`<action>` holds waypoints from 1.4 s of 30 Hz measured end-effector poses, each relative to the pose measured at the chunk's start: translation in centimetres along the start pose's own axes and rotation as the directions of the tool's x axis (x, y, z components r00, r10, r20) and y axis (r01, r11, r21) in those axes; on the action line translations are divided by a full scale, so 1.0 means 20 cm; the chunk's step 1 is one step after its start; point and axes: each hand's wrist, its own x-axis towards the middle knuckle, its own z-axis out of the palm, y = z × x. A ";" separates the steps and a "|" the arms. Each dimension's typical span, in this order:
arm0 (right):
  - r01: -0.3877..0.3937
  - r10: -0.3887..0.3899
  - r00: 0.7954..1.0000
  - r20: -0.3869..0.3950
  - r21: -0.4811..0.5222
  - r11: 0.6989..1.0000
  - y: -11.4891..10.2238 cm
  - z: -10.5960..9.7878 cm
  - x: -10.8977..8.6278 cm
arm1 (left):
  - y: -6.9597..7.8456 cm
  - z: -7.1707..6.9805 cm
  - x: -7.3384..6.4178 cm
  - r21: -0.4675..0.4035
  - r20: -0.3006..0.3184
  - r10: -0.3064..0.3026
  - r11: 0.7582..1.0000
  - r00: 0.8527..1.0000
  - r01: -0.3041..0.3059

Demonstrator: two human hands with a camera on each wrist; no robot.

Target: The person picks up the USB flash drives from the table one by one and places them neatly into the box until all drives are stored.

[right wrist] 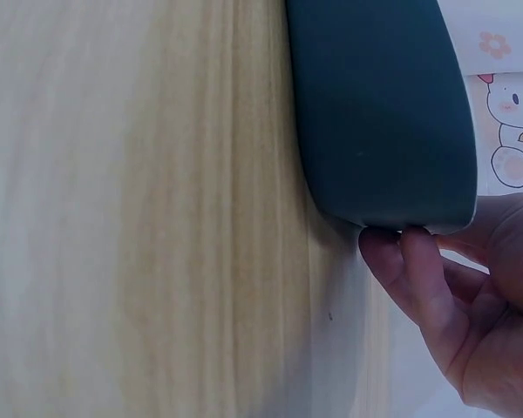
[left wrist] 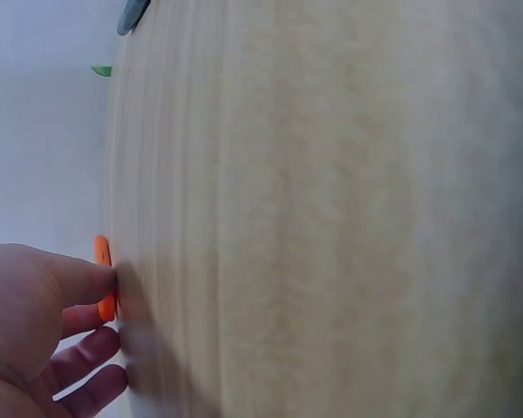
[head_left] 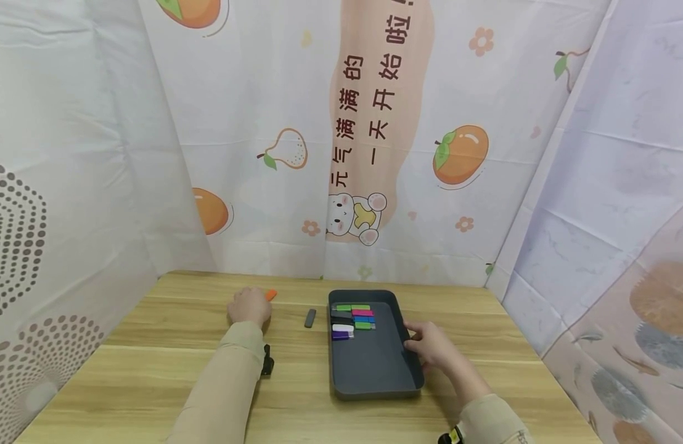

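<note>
At the left of the table, my left hand [head_left: 249,306] pinches an orange USB stick [left wrist: 104,252] between thumb and finger, low against the wood. In the head view that stick's orange end [head_left: 271,295] pokes out beyond the fingers. On the right, my right hand [head_left: 433,346] grips the right wall of a dark grey tray [head_left: 375,376]; fingertips [right wrist: 418,252] press on its outer side, the thumb partly hidden in the right wrist view. Inside the tray's left part lie several USB sticks, among them a white one [head_left: 342,328], a purple one [head_left: 340,335] and a pink one [head_left: 362,312].
A grey USB stick [head_left: 310,318] lies on the wooden table [head_left: 297,401] between the left hand and the tray. Printed curtains [head_left: 247,209] hang behind the table and along both sides.
</note>
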 end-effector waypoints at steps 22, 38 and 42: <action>-0.007 0.007 1.000 0.000 -0.004 1.000 0.00 0.01 -0.01 | 0.00 -0.02 -0.01 0.002 0.037 -0.002 1.000 0.999 0.002; -0.004 0.004 1.000 -0.007 -0.010 1.000 -0.01 0.00 -0.01 | 0.04 -0.05 -0.02 -0.033 0.072 0.010 0.999 0.997 -0.008; -0.003 0.003 1.000 -0.009 -0.009 1.000 -0.01 0.00 -0.01 | 0.06 -0.06 -0.01 -0.036 0.055 0.037 0.999 0.998 -0.035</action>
